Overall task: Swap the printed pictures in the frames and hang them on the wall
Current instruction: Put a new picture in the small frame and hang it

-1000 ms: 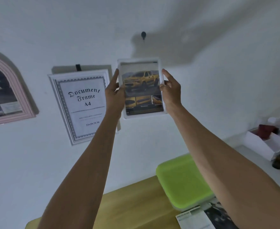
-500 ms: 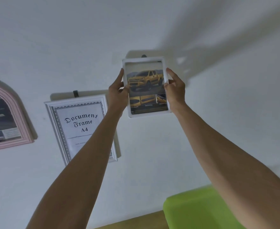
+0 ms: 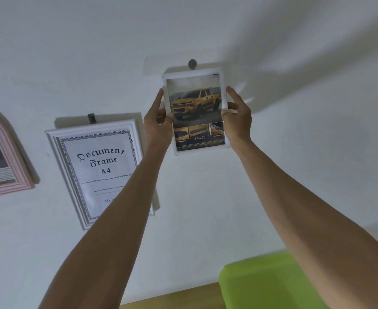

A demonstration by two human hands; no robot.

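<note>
A small white frame with a printed picture of a yellow pickup truck is held up against the white wall. Its top edge sits just under a dark wall hook. My left hand grips the frame's left side, thumb on the front. My right hand grips the right side the same way. To the left hangs a white frame printed "Document Frame A4" on its own hook. A pink arched frame hangs at the far left.
A lime green box lid sits at the bottom right on a wooden table against the wall. My left forearm crosses in front of the document frame's lower right corner.
Both hands have raised the truck frame up the wall until its top edge reached the hook. The view tilted up, so the table and the items at the right dropped out of sight.
</note>
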